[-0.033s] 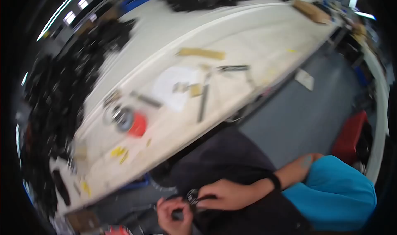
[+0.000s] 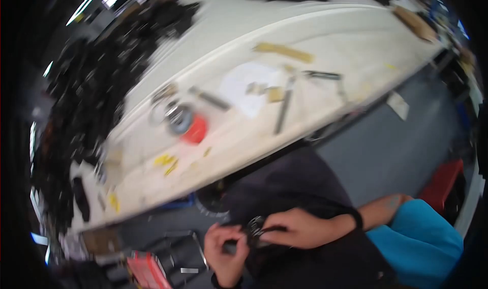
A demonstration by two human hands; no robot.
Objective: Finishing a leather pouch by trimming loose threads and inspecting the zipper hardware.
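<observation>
Above my dark-clothed lap, a small black piece with shiny parts (image 2: 255, 227) sits between my two hands; blur hides its exact kind. My left hand (image 2: 226, 251) has its thumb and fingers bent in a pinch at the left side of the piece. From the right, my right hand (image 2: 302, 228) closes on it with thumb and forefinger. A black band circles my right wrist. Both hands are below the near edge of the long white table (image 2: 239, 159).
On the table lie a red-and-grey round container (image 2: 194, 128), yellow scraps (image 2: 164, 160), a white sheet (image 2: 246, 103), a yellow strip (image 2: 284, 51) and a dark bar (image 2: 284, 106). Heaps of black pieces (image 2: 107, 75) cover its far left. A red stool (image 2: 442, 184) stands at right.
The whole view has shifted, so table and hands sit farther right and higher in the picture. More of the floor at lower left shows. Both hands keep nearly the same hold.
</observation>
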